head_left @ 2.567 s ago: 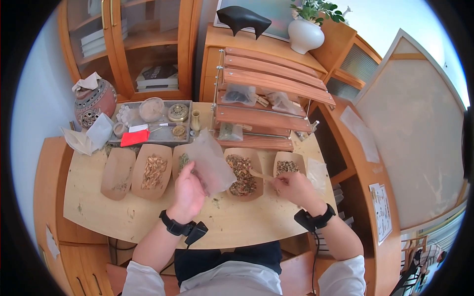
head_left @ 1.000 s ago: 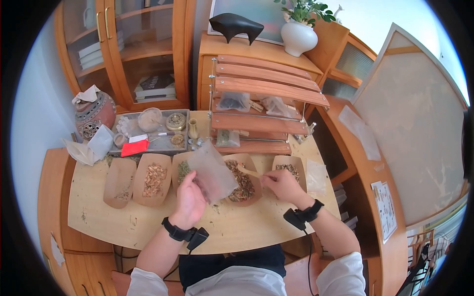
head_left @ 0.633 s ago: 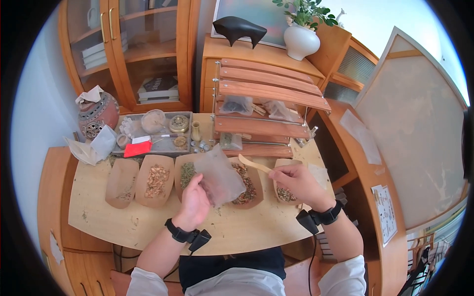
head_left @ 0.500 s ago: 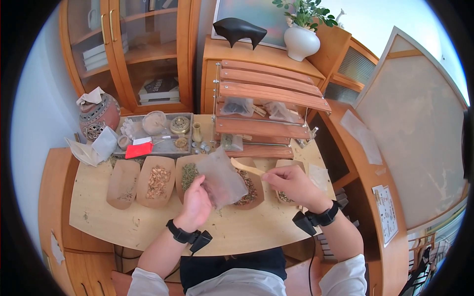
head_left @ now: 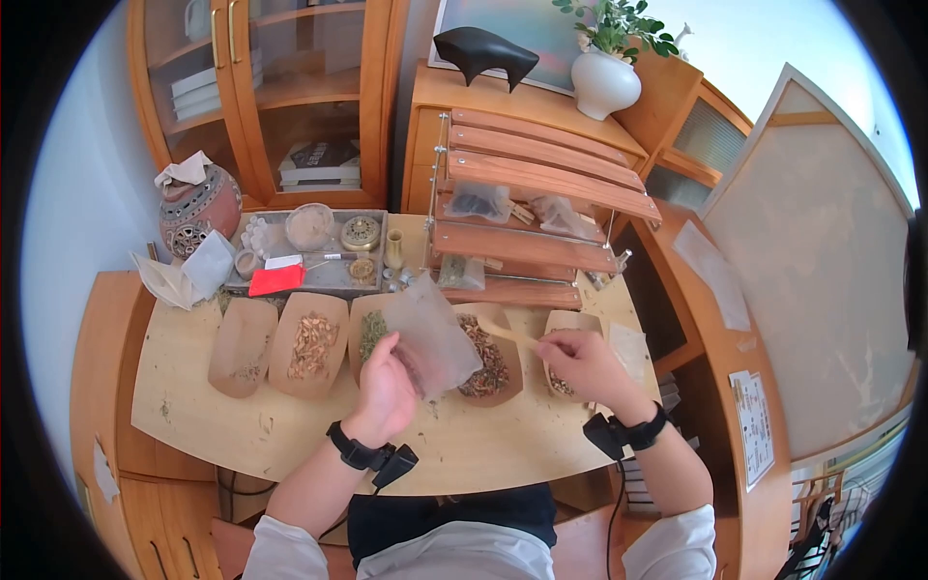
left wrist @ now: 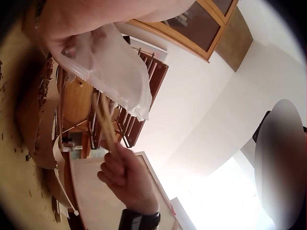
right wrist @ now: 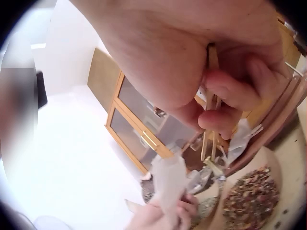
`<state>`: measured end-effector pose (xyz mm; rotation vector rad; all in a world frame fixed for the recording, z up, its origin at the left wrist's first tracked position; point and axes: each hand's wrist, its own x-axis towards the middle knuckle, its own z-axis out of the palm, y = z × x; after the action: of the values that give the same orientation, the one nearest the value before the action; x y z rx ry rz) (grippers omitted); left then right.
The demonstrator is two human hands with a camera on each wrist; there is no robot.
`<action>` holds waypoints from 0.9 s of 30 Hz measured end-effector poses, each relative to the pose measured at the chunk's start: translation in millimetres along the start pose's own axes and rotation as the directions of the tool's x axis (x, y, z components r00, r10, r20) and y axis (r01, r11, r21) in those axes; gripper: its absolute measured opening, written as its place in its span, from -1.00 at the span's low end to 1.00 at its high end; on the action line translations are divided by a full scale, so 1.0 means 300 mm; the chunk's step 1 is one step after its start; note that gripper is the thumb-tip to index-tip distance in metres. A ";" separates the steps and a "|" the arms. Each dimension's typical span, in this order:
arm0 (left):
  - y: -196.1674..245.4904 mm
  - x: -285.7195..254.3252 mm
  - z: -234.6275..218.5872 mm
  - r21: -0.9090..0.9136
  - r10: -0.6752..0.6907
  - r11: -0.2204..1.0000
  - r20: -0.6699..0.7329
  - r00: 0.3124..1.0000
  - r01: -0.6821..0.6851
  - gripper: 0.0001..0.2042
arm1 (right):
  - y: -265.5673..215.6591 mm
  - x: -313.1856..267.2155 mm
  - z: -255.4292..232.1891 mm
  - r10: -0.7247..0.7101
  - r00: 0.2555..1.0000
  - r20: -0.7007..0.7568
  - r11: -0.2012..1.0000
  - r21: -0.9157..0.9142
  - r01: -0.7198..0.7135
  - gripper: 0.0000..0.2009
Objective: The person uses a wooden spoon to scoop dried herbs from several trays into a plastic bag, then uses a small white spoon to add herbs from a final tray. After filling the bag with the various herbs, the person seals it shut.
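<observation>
A translucent pouch (head_left: 432,336) with something dark low inside rests in my left hand (head_left: 385,389), thumb against its side. My right hand (head_left: 592,369) pinches pale wooden tweezers (head_left: 510,335), which point left over the paper tray of mixed dried pieces (head_left: 491,372). In the right wrist view two prongs of the tweezers (right wrist: 211,139) stick out below the fingers, slightly apart; whether they hold anything cannot be told. The left wrist view has the pouch (left wrist: 115,67) hanging from the left hand (left wrist: 105,14), with the tweezers (left wrist: 106,125) near its lower edge.
Paper trays with wood-like chips (head_left: 311,343), green bits (head_left: 372,331) and small pieces (head_left: 561,384) stand alongside; the leftmost tray (head_left: 242,343) holds few crumbs. Behind are a grey tray (head_left: 333,280), a brass-coloured vase (head_left: 393,249) and a slatted wooden rack (head_left: 541,242).
The tweezers, raised near the pouch's upper right edge half a second ago, now lie further right, over the mixed-piece tray. My left hand still holds the pouch. The head view has shifted slightly.
</observation>
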<state>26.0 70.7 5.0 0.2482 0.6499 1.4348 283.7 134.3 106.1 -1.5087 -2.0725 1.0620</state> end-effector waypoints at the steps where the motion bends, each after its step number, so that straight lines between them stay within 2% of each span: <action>1: 0.002 -0.001 0.000 -0.005 0.006 1.000 -0.016 1.000 -0.006 -0.50 | 0.039 0.008 0.024 -0.058 0.998 -0.021 0.991 -0.120 0.055 -0.71; 3: 0.001 0.004 -0.005 -0.010 0.023 1.000 -0.029 0.999 -0.023 -0.51 | 0.103 0.013 0.083 -0.175 0.983 -0.047 0.923 -0.354 0.148 -0.72; 7: 0.001 0.013 -0.012 -0.004 0.038 0.999 -0.042 0.998 -0.038 -0.50 | 0.136 0.014 0.136 -0.194 0.977 -0.094 0.828 -0.549 0.111 -0.76; 10: 0.019 -0.007 0.022 -0.009 0.039 0.999 -0.070 0.997 -0.039 -0.53 | 0.128 0.001 0.123 -0.199 0.971 -0.128 0.804 -0.588 0.088 -0.76; 16: 0.023 -0.004 0.012 -0.029 0.053 0.998 -0.040 0.998 -0.054 -0.54 | 0.103 -0.011 0.104 -0.172 0.978 -0.115 0.785 -0.615 0.066 -0.78; 19: 0.020 -0.003 0.013 -0.027 0.074 0.997 -0.044 0.996 -0.076 -0.54 | 0.044 -0.024 0.094 -0.345 0.932 -0.107 0.829 -0.500 0.249 -0.83; 22: 0.021 -0.005 0.016 -0.030 0.059 0.998 -0.042 0.997 -0.061 -0.55 | 0.039 -0.036 0.131 -0.488 0.871 -0.059 0.784 -0.469 0.407 -0.86; 25: 0.017 -0.002 0.017 0.012 0.074 0.997 -0.073 0.995 -0.074 -0.48 | 0.049 -0.045 0.158 -0.457 0.890 -0.010 0.732 -0.573 0.369 -0.86; 27: 0.018 -0.001 0.016 -0.001 0.075 0.997 -0.051 0.996 -0.075 -0.49 | 0.082 -0.031 0.163 -0.423 0.903 -0.076 0.748 -0.592 0.301 -0.84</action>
<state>24.1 72.3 11.6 0.2366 0.6860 1.5177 270.2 111.9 57.2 -1.2764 -2.5129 0.1164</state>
